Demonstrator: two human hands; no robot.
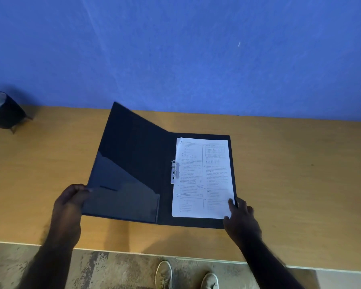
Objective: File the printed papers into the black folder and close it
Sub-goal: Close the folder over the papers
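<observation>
The black folder (pixel 133 155) lies open on the wooden table (pixel 290 163). Its left cover is lifted off the table and tilts up; a glossy pocket (pixel 121 195) sits on its inside. The printed papers (pixel 202 178) lie flat on the right half, beside a metal clip (pixel 174 171) at the spine. My left hand (pixel 71 203) grips the outer edge of the raised left cover. My right hand (pixel 241 217) rests on the lower right corner of the papers and folder, thumb on the sheet.
A blue wall (pixel 175 49) rises right behind the table. A dark round container (pixel 2 110) on small legs stands at the far left. The table's near edge (pixel 113 250) runs below the folder; two light shoes (pixel 164 273) show on the floor.
</observation>
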